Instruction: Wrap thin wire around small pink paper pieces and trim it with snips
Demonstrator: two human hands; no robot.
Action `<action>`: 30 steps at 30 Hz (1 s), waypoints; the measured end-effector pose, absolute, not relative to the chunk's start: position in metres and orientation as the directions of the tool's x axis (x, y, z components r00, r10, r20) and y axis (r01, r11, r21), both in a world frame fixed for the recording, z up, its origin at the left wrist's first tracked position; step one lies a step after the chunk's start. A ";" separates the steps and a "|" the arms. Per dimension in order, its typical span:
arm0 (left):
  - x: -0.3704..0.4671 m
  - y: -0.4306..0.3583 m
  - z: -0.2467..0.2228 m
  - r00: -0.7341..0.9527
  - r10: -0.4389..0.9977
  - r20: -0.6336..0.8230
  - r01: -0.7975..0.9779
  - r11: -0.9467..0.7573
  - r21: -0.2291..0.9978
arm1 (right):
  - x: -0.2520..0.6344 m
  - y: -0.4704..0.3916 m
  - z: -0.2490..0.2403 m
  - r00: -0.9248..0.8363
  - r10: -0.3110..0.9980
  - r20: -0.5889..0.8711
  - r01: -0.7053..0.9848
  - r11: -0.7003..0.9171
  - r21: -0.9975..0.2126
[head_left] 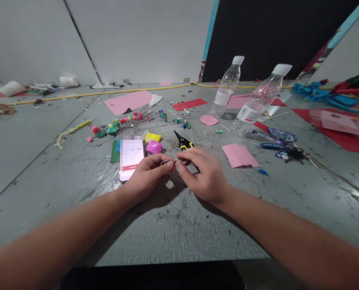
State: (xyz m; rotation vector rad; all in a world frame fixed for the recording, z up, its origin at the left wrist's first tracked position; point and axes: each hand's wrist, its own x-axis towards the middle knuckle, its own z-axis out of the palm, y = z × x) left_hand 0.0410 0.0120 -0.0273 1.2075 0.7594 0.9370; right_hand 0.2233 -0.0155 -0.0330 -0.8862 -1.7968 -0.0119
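A thin, pale wire (pixel 165 162) is pinched between my two hands at the middle of the table. My left hand (pixel 151 174) is closed on its curled left part, thumb against the fingers. From the other side, my right hand (pixel 201 171) pinches the same wire, its fingertips close to the left thumb. Just behind the right hand lie black and yellow pliers (pixel 184 141), their handles partly covered by it. A lit phone (pixel 136 151) rests beside the left hand, near a yellow packet (pixel 153 137) and a purple packet (pixel 154 147).
Two clear bottles (pixel 223 94) (pixel 252 110) stand at the back right. Loose wires (pixel 102 181) lie left of the phone. Behind are small coloured clay pieces (pixel 112 128) and pink paper (pixel 128 102); folded pink paper (pixel 240 155) is on the right. The table's front edge (pixel 167 264) is near.
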 end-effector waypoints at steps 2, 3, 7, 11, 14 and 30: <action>0.040 0.011 -0.027 0.422 0.906 0.007 -0.146 0.060 0.987 | 0.223 -0.016 -0.035 -0.144 0.573 0.807 0.567 0.716 -0.407; 0.039 0.011 -0.027 0.415 0.910 0.019 -0.123 0.036 0.992 | 0.223 -0.016 -0.035 -0.147 0.582 0.800 0.565 0.713 -0.415; 0.038 0.010 -0.025 0.390 0.914 0.113 -0.022 -0.113 0.993 | 0.223 -0.018 -0.035 -0.178 0.587 0.790 0.556 0.722 -0.412; 0.039 0.010 -0.022 0.402 0.887 0.227 0.070 -0.277 0.958 | 0.224 -0.018 -0.034 -0.233 0.594 0.770 0.566 0.727 -0.389; 0.041 0.011 -0.022 0.382 0.884 0.268 0.127 -0.338 0.932 | 0.226 -0.016 -0.034 -0.261 0.595 0.760 0.593 0.721 -0.360; 0.044 0.008 -0.024 0.315 0.898 0.308 0.182 -0.376 0.909 | 0.226 -0.015 -0.034 -0.300 0.703 0.645 0.587 0.669 -0.456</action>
